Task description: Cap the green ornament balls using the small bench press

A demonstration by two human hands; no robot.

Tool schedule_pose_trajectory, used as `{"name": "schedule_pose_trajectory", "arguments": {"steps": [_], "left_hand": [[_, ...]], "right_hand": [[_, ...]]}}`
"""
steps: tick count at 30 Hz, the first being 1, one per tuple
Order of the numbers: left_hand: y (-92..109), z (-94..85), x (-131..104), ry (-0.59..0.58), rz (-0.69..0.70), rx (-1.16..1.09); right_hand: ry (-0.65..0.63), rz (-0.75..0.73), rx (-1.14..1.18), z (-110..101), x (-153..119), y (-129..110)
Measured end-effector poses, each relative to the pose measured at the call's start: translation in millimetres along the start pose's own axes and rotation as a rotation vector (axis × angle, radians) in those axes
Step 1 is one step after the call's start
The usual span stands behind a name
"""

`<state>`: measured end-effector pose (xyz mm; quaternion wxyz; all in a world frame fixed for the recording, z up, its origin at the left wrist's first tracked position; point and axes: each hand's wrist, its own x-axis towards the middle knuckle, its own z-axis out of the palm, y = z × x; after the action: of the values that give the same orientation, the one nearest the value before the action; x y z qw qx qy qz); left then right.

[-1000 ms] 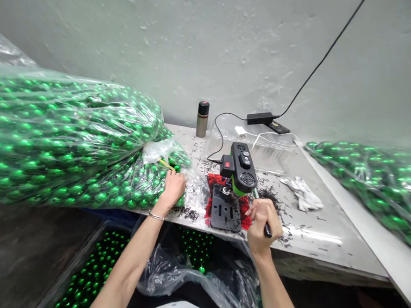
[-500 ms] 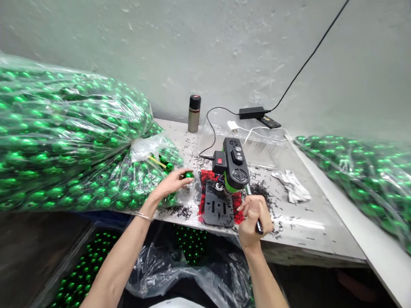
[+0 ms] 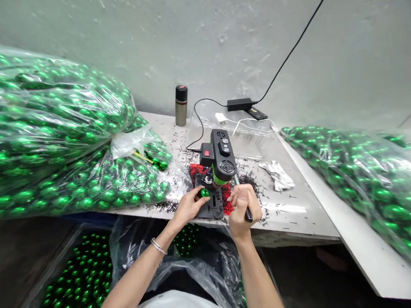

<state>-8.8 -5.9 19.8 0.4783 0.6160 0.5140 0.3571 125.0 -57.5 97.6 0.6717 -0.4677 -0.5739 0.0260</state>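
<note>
Between the thumb and fingers of my left hand (image 3: 191, 204) is a shiny green ball (image 3: 204, 192), held over the left part of a black slotted base plate (image 3: 214, 206). Above that plate stands a small bench drill press (image 3: 223, 157) with a black housing, a green band and a red switch. My right hand (image 3: 245, 208) is wrapped round the machine's lever handle (image 3: 248, 215), whose black end pokes out below the fist. Red material (image 3: 227, 199) covered in black shavings lies under and around the base.
Large clear bags of green balls lie at left (image 3: 49, 136) and right (image 3: 362, 176). A flask (image 3: 181, 105), a power adapter (image 3: 239, 104) and white gloves (image 3: 278, 175) are on the table. Below the table edge, a plastic-lined container (image 3: 73, 276) holds more balls.
My left hand has moved right with the green ball, from beside the bag to over the base plate. My right hand stays on the lever handle. The whole view has shifted slightly.
</note>
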Motion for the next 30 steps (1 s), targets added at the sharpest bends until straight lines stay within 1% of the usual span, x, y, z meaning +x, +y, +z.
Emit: {"name": "schedule_pose_trajectory", "arguments": {"steps": [2, 5, 9, 14, 18, 22, 27, 30], "left_hand": [[6, 1.1, -1, -0.019, 0.036, 0.125], [13, 1.4, -1, -0.059, 0.076, 0.252], [17, 2.7, -1, -0.047, 0.146, 0.375], [15, 7.4, -3, 0.014, 0.147, 0.413], [12, 13.2, -3, 0.038, 0.191, 0.443], [4, 14.7, -3, 0.066, 0.254, 0.451], [-4, 14.6, -4, 0.109, 0.310, 0.436], [-7, 15.4, -4, 0.128, 0.343, 0.430]], "right_hand": [[0.004, -0.007, -0.002, 0, -1, 1], [0.008, -0.005, -0.002, 1, -2, 1], [-0.003, -0.009, 0.002, 0, -3, 1], [-0.017, -0.021, 0.002, -1, -3, 0], [-0.008, -0.032, -0.009, -2, -4, 2], [-0.032, -0.044, -0.014, -3, -7, 5], [-0.037, -0.057, -0.004, -4, -19, 16], [-0.034, -0.135, 0.005, -1, -30, 28]]}}
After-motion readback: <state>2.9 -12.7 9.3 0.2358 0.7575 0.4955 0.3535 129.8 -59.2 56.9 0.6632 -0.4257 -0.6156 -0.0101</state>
